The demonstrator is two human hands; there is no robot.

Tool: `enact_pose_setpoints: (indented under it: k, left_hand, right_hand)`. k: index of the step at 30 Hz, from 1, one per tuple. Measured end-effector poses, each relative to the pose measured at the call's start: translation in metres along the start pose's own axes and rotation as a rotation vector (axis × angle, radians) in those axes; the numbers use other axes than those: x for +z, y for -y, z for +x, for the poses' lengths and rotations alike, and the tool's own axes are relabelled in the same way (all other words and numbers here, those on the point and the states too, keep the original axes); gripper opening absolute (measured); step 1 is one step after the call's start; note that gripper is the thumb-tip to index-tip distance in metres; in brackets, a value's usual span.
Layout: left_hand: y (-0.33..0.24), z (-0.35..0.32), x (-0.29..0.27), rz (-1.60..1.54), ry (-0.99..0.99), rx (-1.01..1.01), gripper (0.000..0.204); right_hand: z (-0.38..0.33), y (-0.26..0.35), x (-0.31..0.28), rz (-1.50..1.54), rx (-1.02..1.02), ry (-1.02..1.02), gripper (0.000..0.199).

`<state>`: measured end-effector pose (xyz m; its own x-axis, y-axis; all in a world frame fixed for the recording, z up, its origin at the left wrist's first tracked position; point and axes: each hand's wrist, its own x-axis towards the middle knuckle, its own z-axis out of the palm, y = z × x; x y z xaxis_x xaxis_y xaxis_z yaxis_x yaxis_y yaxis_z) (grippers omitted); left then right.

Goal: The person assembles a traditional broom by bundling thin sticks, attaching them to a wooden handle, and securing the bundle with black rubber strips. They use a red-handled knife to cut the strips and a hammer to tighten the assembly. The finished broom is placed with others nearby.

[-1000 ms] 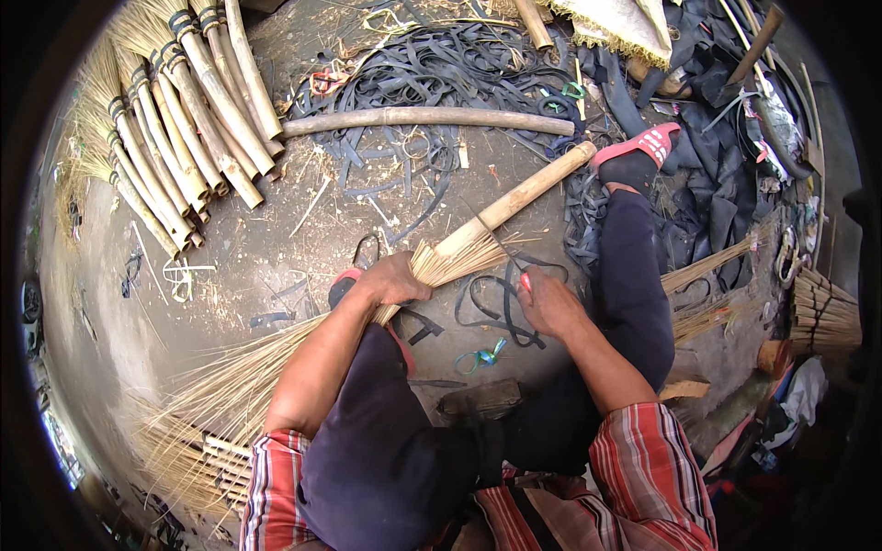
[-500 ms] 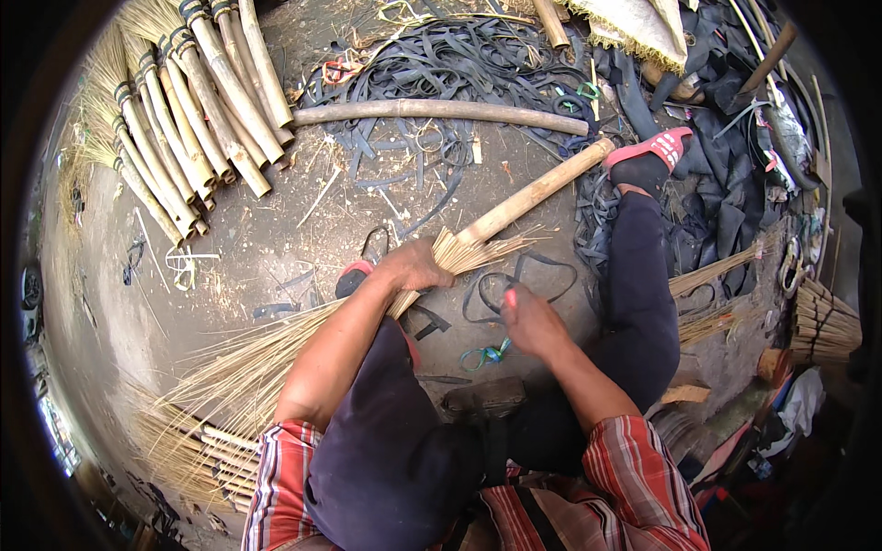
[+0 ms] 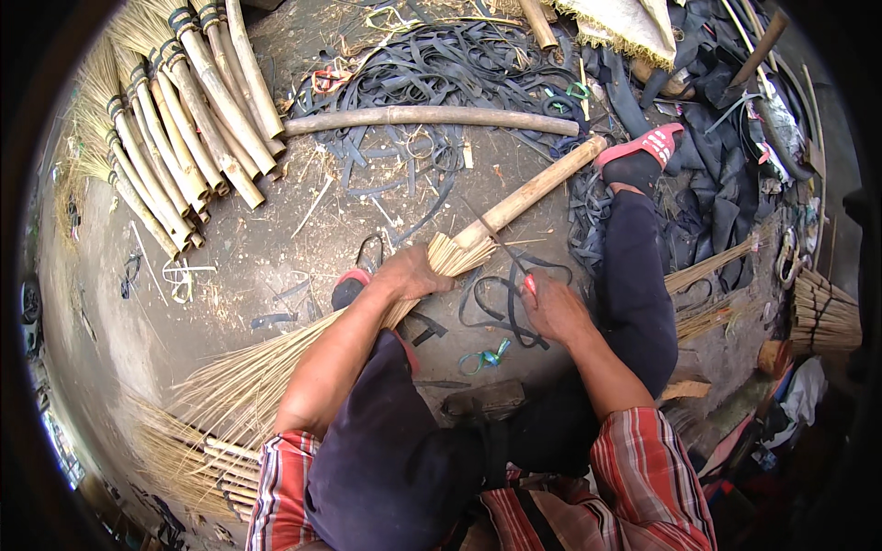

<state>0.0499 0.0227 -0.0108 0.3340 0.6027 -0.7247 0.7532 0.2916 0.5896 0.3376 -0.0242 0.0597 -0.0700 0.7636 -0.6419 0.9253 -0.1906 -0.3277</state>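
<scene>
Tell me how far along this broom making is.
Done: a row of finished brooms lies at upper left. In hand: the left hand clamps a straw bundle onto a bamboo handle, while the right hand holds a thin red-handled tool at the joint. No binding shows there yet. Left: a spare bamboo pole, black straps and loose straw lie unused.

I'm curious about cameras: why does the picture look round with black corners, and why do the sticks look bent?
Head view: a fisheye lens makes a round image with dark corners, bending straight edges like the long pale bamboo pole near the rim; soft daylight, weak shadows, centre sharp around the hands.
</scene>
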Motion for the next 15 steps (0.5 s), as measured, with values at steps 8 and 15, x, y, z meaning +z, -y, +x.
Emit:
enact_pose_setpoints:
  k: [8, 15]
  left_hand:
    - [0.011, 0.012, 0.001, 0.04, -0.015, 0.006, 0.093]
    - [0.004, -0.001, 0.003, 0.1, -0.145, -0.007, 0.097]
  right_hand:
    - [-0.011, 0.022, 0.025, 0.046, -0.094, 0.23, 0.035]
    - [-0.015, 0.038, 0.043, 0.146, -0.055, 0.071, 0.038]
